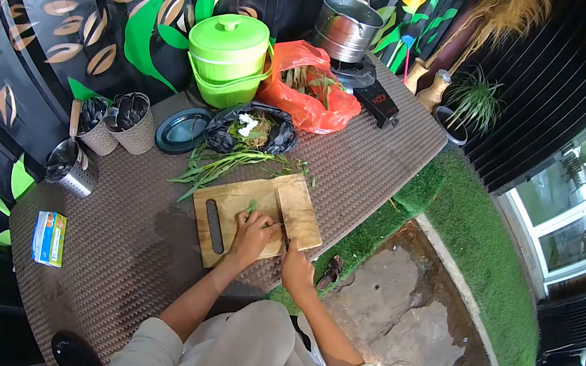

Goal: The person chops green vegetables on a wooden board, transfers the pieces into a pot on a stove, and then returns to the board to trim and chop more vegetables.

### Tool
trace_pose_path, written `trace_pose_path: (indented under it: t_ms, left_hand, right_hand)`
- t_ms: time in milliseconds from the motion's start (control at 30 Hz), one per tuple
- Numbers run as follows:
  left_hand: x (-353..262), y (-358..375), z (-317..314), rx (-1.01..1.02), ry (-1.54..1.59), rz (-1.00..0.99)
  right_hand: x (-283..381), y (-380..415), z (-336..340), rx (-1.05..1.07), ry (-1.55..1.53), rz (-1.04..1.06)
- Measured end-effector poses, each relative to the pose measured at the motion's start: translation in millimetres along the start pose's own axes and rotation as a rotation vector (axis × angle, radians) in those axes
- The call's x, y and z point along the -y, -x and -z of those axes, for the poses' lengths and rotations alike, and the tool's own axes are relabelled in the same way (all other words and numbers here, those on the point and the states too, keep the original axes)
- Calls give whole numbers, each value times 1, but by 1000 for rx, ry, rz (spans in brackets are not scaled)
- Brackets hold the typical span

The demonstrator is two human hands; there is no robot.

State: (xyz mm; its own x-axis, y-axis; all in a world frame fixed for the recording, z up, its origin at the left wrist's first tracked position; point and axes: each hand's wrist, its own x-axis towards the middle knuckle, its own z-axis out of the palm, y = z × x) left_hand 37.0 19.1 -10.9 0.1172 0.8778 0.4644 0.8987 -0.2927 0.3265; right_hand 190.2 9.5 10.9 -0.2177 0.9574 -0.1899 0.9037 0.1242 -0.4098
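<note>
A wooden cutting board [231,200] with a slot handle lies near the table's front edge. My left hand [253,239] rests on it, fingers curled down over some green stems; a bit of green [252,206] shows past the fingertips. My right hand [298,269] is closed around the dark handle of a knife at the board's near right side. The knife's blade [283,213] appears nearly edge-on, pointing away from me, just right of my left fingers. Behind the board lies a loose bunch of long green leafy stalks [230,164], with small scraps to its right.
Behind the stalks are a black plastic bag [282,134] of plant scraps, a dark plate [183,130], a green lidded bucket [228,54] and a red bag [313,112]. A steel pot [347,32] sits on a stove. Cutlery holders [132,125] and a tissue pack [49,239] stand left.
</note>
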Motion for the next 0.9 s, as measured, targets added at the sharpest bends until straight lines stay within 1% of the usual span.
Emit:
trace_pose_path:
  t_ms: [33,100,167,267,333,367,433,500,600,700,767,800,900]
  left_hand:
    - [1,-1,0,-7,9,7]
    - [0,4,0,-5,19,12]
    - [0,1,1,-19,48,34]
    - [0,-1,6,6,92,50]
    - [3,-1,4,-18,121,63]
    - [3,0,2,-40,149,77]
    - [3,0,0,-42,189,111]
    - [5,-1,0,-53,221,136]
    - [9,-1,-3,-101,256,147]
    - [9,-1,-4,-115,232,135]
    - [9,0,-3,-92,250,160]
    - [8,2,-2,-85,251,159]
    - [8,-1,-2,-85,279,187]
  right_hand:
    - [-1,-9,4,1,2,-1]
    - [-4,-20,13,-26,-94,81]
    - [-4,-14,17,-20,-108,88]
    - [0,2,5,-23,-65,55]
    - [7,2,-5,14,-13,-34]
    - [4,-4,-6,15,-10,-35]
    - [5,-19,1,-13,-93,33]
    - [7,-14,11,-19,-119,41]
    - [12,5,4,-54,-86,24]
    - [10,2,-17,-20,-35,-31]
    - [8,-14,-18,-23,-82,-12]
    - [12,-16,-5,-13,-161,-22]
    - [11,-7,1,-18,-141,3]
